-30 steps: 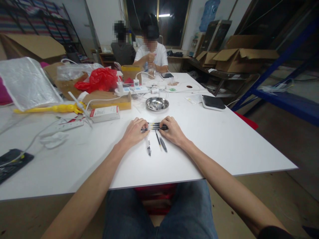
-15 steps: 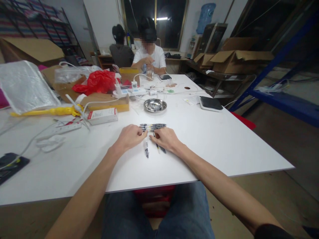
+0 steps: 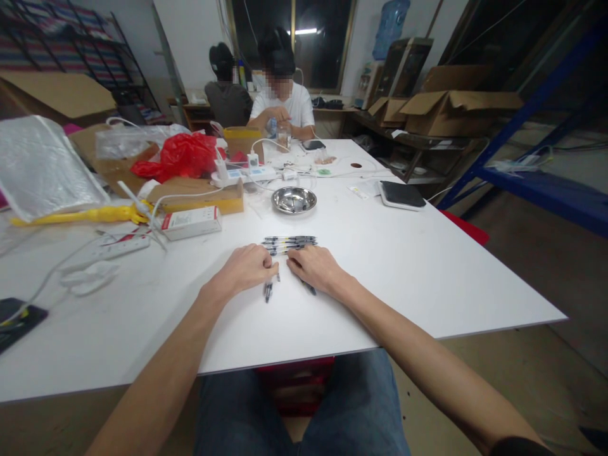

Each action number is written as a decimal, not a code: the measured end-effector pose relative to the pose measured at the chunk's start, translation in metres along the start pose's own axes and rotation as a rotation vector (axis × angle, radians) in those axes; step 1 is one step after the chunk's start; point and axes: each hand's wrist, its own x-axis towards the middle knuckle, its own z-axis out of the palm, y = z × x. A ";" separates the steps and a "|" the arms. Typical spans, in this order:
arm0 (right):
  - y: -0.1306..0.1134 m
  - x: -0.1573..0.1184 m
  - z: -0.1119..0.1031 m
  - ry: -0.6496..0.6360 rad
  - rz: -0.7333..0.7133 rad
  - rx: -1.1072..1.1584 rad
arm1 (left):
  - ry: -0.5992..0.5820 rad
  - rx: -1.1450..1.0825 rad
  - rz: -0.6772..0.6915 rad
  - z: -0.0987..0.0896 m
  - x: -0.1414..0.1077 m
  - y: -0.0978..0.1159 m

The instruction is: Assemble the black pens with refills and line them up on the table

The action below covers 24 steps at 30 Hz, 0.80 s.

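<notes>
Several clear pens with dark ends [image 3: 289,242] lie side by side in a row across the white table, just beyond both hands. My left hand [image 3: 249,265] is closed at the left end of the row, its fingers curled round a pen [image 3: 268,292] whose dark end sticks out below. My right hand [image 3: 313,266] is closed at the right end, with another pen [image 3: 310,288] poking out from under its palm. The fingers hide most of both pens. A small dark piece [image 3: 278,277] shows beside my left thumb, too small to name.
A shiny metal bowl [image 3: 294,200] stands beyond the pens. To the left are a white box [image 3: 192,223], a power strip [image 3: 251,172], cables and a red plastic bag [image 3: 178,157]. A black-topped device [image 3: 402,196] lies at the right. A person [image 3: 289,104] sits across the table.
My left hand has shifted slightly left and toward me, and the pen under it has swung left. My right hand has barely moved. The view has shifted slightly.
</notes>
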 end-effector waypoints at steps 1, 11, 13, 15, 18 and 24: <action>0.001 0.000 0.001 0.011 -0.001 0.011 | 0.012 -0.008 -0.006 -0.001 0.000 0.000; 0.018 0.009 0.018 0.337 0.083 0.602 | 0.340 -0.100 0.024 -0.003 0.002 -0.005; 0.023 0.012 0.018 0.410 0.134 0.870 | 0.395 -0.196 0.078 0.001 0.002 -0.006; 0.027 0.014 0.016 0.465 0.173 1.117 | 0.427 -0.291 0.134 0.005 0.003 -0.007; 0.030 0.013 0.013 0.513 0.204 1.397 | 0.464 -0.369 0.199 0.011 0.005 -0.008; 0.033 0.014 0.015 0.557 0.247 1.597 | 0.462 -0.410 0.210 0.018 0.007 -0.009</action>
